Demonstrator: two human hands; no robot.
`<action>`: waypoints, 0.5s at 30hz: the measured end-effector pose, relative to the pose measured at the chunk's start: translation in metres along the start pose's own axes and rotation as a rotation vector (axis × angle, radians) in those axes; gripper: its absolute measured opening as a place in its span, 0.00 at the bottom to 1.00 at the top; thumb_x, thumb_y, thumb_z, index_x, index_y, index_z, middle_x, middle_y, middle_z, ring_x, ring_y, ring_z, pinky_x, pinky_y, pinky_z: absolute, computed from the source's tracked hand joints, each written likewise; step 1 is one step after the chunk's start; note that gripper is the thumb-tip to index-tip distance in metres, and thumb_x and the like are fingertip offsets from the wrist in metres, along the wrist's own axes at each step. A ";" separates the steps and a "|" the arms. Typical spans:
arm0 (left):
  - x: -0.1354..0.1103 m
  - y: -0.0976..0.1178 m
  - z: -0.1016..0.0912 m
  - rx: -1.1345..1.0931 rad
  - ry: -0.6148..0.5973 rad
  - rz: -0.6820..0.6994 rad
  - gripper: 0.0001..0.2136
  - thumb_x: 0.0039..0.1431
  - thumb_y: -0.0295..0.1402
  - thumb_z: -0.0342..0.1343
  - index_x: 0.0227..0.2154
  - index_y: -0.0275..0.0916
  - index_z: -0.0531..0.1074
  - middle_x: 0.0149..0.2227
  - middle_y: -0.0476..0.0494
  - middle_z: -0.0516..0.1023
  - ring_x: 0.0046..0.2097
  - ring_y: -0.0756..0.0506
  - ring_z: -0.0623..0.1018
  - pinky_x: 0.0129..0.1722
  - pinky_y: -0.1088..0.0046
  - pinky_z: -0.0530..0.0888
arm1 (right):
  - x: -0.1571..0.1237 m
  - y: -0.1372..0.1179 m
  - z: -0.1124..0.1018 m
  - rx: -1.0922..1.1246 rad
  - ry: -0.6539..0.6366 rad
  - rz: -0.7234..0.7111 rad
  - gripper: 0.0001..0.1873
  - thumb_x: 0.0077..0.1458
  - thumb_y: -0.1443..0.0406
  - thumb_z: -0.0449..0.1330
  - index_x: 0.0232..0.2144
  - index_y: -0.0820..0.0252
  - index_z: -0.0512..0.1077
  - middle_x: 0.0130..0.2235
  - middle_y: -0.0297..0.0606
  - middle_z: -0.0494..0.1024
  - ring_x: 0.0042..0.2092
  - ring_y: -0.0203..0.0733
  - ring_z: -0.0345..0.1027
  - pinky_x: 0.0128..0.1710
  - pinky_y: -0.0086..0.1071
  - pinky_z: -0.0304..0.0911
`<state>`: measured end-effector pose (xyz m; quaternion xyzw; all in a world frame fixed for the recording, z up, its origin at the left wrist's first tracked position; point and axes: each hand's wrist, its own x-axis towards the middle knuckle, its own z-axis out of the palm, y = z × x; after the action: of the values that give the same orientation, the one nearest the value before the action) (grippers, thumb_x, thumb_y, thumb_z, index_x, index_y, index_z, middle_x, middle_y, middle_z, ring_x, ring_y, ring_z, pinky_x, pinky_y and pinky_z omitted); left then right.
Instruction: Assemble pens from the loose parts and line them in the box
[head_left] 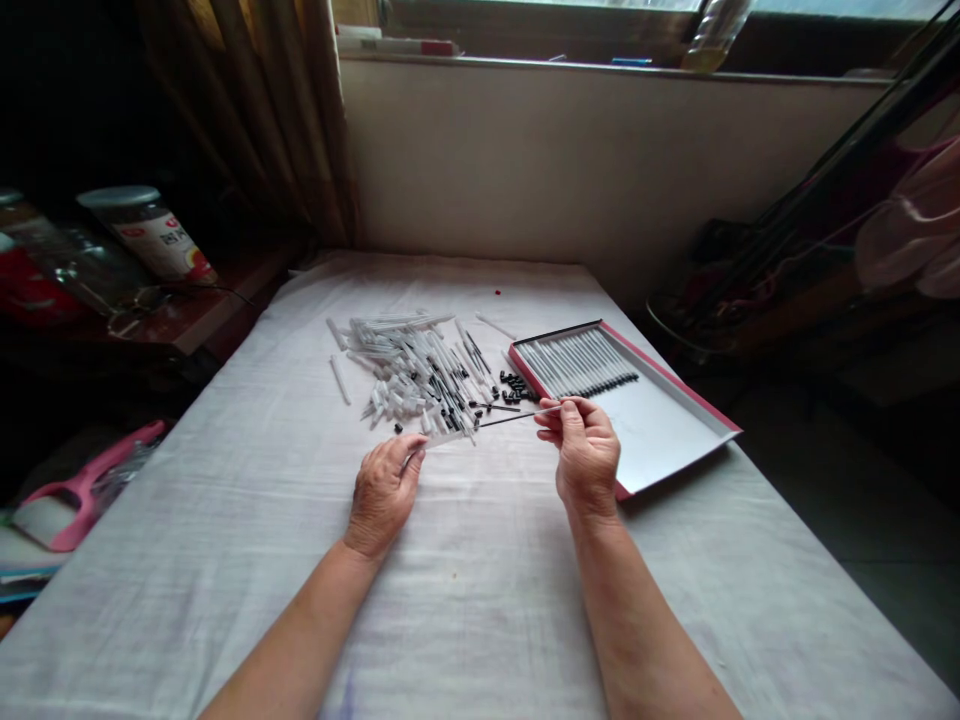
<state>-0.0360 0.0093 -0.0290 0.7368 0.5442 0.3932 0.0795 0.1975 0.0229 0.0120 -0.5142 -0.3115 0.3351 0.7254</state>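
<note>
My left hand (386, 490) rests on the white cloth and pinches the near end of a clear pen barrel (442, 438). My right hand (583, 450) pinches a thin black-tipped ink refill (514, 417) that points left toward the barrel's open end. Just beyond both hands lies a loose pile of clear barrels and refills (412, 370), with several small black caps (514, 385) beside it. To the right, a flat red-edged tray (675, 420) holds a neat row of assembled pens (577, 365).
The cloth-covered table (450, 600) ends at a pale wall under a window sill. Jars (150, 235) stand on a dark shelf at the left. A pink-handled tool (82, 490) lies at the left edge. Clutter and a drop to the floor are on the right.
</note>
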 end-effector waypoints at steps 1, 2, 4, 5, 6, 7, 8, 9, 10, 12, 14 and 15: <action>0.000 0.000 0.000 0.003 -0.001 0.000 0.09 0.64 0.34 0.49 0.41 0.42 0.74 0.39 0.44 0.80 0.42 0.44 0.78 0.45 0.66 0.73 | 0.000 0.000 0.000 -0.003 -0.013 0.006 0.17 0.52 0.54 0.62 0.35 0.60 0.67 0.33 0.39 0.82 0.27 0.37 0.76 0.22 0.25 0.67; 0.000 0.000 0.000 0.005 -0.003 0.000 0.09 0.64 0.34 0.49 0.41 0.42 0.74 0.39 0.44 0.80 0.42 0.44 0.78 0.45 0.66 0.73 | -0.001 0.000 0.001 -0.008 -0.026 0.011 0.17 0.52 0.54 0.62 0.35 0.60 0.67 0.33 0.39 0.82 0.27 0.37 0.76 0.22 0.26 0.67; 0.000 0.001 0.000 0.007 -0.004 -0.001 0.09 0.64 0.34 0.49 0.41 0.42 0.74 0.38 0.44 0.80 0.42 0.44 0.78 0.45 0.66 0.73 | -0.002 0.001 0.002 -0.012 -0.040 0.022 0.17 0.52 0.53 0.62 0.35 0.60 0.67 0.33 0.39 0.82 0.27 0.37 0.76 0.22 0.25 0.67; 0.000 0.001 0.000 0.006 -0.004 -0.002 0.10 0.64 0.34 0.49 0.41 0.42 0.74 0.38 0.43 0.80 0.42 0.44 0.78 0.45 0.66 0.73 | -0.003 0.001 0.002 -0.010 -0.041 0.027 0.17 0.52 0.53 0.62 0.35 0.60 0.67 0.32 0.39 0.82 0.27 0.37 0.76 0.21 0.25 0.67; 0.000 0.001 0.000 0.004 -0.005 -0.002 0.10 0.64 0.35 0.49 0.41 0.41 0.74 0.38 0.43 0.80 0.42 0.43 0.78 0.45 0.66 0.73 | -0.003 0.001 0.002 -0.007 -0.040 0.031 0.17 0.51 0.54 0.62 0.34 0.60 0.67 0.32 0.38 0.82 0.26 0.36 0.76 0.21 0.25 0.67; 0.000 0.001 0.000 0.001 -0.008 -0.003 0.10 0.64 0.35 0.49 0.41 0.41 0.74 0.38 0.43 0.80 0.42 0.43 0.78 0.45 0.65 0.73 | -0.004 0.000 0.002 -0.004 -0.038 0.034 0.16 0.51 0.54 0.62 0.34 0.60 0.67 0.32 0.38 0.82 0.26 0.36 0.76 0.21 0.25 0.67; 0.000 0.001 0.000 -0.002 -0.011 -0.004 0.10 0.64 0.35 0.49 0.41 0.41 0.74 0.38 0.43 0.80 0.42 0.43 0.78 0.45 0.65 0.73 | -0.004 0.000 0.002 -0.004 -0.037 0.034 0.16 0.51 0.54 0.62 0.34 0.60 0.67 0.32 0.38 0.82 0.26 0.36 0.76 0.21 0.25 0.67; 0.000 0.001 0.000 -0.006 -0.014 -0.004 0.10 0.64 0.35 0.49 0.41 0.41 0.74 0.38 0.43 0.80 0.42 0.44 0.78 0.46 0.65 0.73 | -0.003 0.000 0.002 -0.007 -0.037 0.030 0.16 0.52 0.54 0.62 0.35 0.60 0.67 0.32 0.38 0.82 0.26 0.36 0.76 0.21 0.25 0.67; 0.000 0.001 -0.001 -0.009 -0.015 -0.002 0.10 0.64 0.35 0.49 0.41 0.41 0.74 0.38 0.43 0.80 0.42 0.44 0.78 0.46 0.66 0.73 | -0.003 0.000 0.001 -0.013 -0.038 0.023 0.16 0.52 0.54 0.62 0.35 0.60 0.67 0.32 0.38 0.82 0.27 0.36 0.76 0.22 0.25 0.67; 0.000 0.001 -0.001 -0.014 -0.015 0.000 0.10 0.63 0.34 0.49 0.41 0.41 0.74 0.38 0.43 0.80 0.42 0.44 0.78 0.45 0.66 0.74 | -0.003 -0.001 0.000 -0.024 -0.040 0.012 0.15 0.53 0.54 0.61 0.35 0.60 0.67 0.33 0.38 0.82 0.27 0.36 0.76 0.22 0.25 0.67; 0.001 0.002 -0.001 -0.019 -0.015 0.005 0.10 0.63 0.34 0.49 0.41 0.41 0.74 0.38 0.43 0.80 0.42 0.44 0.78 0.45 0.66 0.74 | -0.003 -0.001 0.001 -0.028 -0.039 0.015 0.16 0.53 0.54 0.61 0.35 0.60 0.67 0.33 0.38 0.82 0.27 0.36 0.76 0.22 0.25 0.67; 0.001 0.003 -0.001 -0.021 -0.017 0.008 0.10 0.63 0.34 0.49 0.41 0.41 0.74 0.38 0.43 0.80 0.41 0.44 0.78 0.45 0.67 0.74 | -0.004 -0.001 0.001 -0.027 -0.040 0.022 0.16 0.52 0.54 0.62 0.35 0.60 0.67 0.33 0.38 0.82 0.27 0.36 0.76 0.22 0.25 0.67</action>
<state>-0.0347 0.0083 -0.0262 0.7415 0.5362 0.3932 0.0903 0.1942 0.0205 0.0126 -0.5207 -0.3249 0.3491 0.7082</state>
